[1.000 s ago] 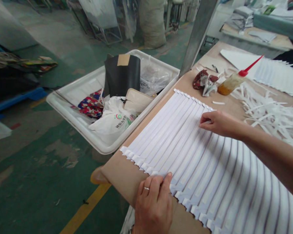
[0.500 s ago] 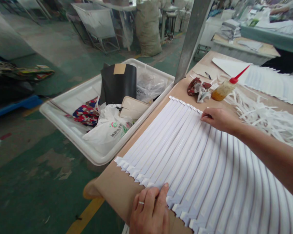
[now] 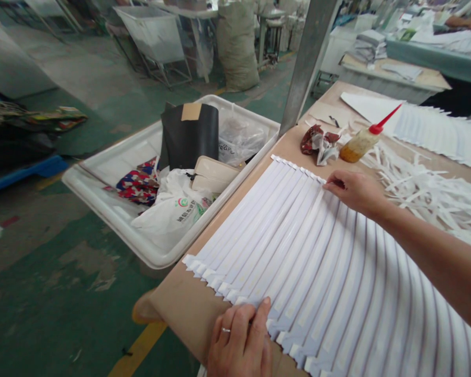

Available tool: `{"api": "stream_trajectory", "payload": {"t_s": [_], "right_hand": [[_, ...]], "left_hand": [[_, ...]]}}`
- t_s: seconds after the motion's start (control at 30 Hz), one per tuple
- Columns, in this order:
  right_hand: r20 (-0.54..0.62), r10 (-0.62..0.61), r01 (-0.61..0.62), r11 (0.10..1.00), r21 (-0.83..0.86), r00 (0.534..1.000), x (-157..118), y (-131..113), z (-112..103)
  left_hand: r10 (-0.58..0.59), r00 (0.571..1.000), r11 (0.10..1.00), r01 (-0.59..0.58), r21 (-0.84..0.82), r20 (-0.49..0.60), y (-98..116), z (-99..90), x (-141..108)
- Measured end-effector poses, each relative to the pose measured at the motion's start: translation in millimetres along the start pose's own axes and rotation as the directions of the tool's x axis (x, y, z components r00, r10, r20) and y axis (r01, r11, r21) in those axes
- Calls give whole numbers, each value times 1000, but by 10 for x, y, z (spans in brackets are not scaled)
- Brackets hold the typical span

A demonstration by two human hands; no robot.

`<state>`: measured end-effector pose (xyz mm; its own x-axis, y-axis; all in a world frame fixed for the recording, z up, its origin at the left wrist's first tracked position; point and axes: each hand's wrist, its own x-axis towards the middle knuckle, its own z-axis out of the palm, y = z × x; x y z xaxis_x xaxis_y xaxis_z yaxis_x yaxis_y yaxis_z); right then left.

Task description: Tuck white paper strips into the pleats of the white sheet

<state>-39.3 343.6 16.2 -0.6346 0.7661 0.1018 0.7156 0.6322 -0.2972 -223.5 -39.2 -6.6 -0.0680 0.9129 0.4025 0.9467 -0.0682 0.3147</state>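
Observation:
Overlapping white strips [image 3: 282, 225] lie in a long row across the brown-topped table [image 3: 188, 309]. My left hand [image 3: 241, 337], with a ring on one finger, rests at their near ends, its fingers bent and the index fingertip on a strip edge. At the far ends my right hand [image 3: 351, 189] is closed, thumb and index finger pinching the tip of a white strip. Just beyond it lies a bottle [image 3: 360, 145] with a red nozzle, beside a crumpled dark red and white wrapper [image 3: 320, 144].
A white tub [image 3: 118, 238] with bags and a black sheet stands against the table's left edge. A metal post [image 3: 308, 68] rises at the far corner. Loose white strips [image 3: 427, 199] are heaped at right. Another person's arm [image 3: 463, 22] shows at top right.
My right hand has shifted very slightly, and its fingers still pinch at the far strip ends. My left hand stays nearly in place.

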Motion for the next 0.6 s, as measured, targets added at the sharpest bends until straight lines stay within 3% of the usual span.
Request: {"api": "stream_trajectory", "payload": {"t_s": [0.33, 0.6], "right_hand": [[19, 6, -7, 997, 74, 1000, -44, 112, 170], [31, 45, -46, 998, 30, 998, 4, 150, 159]], "left_hand": [[-8, 1000, 1000, 8, 7, -12, 3, 16, -2], [-19, 999, 1000, 19, -7, -33, 7, 15, 6]]}}
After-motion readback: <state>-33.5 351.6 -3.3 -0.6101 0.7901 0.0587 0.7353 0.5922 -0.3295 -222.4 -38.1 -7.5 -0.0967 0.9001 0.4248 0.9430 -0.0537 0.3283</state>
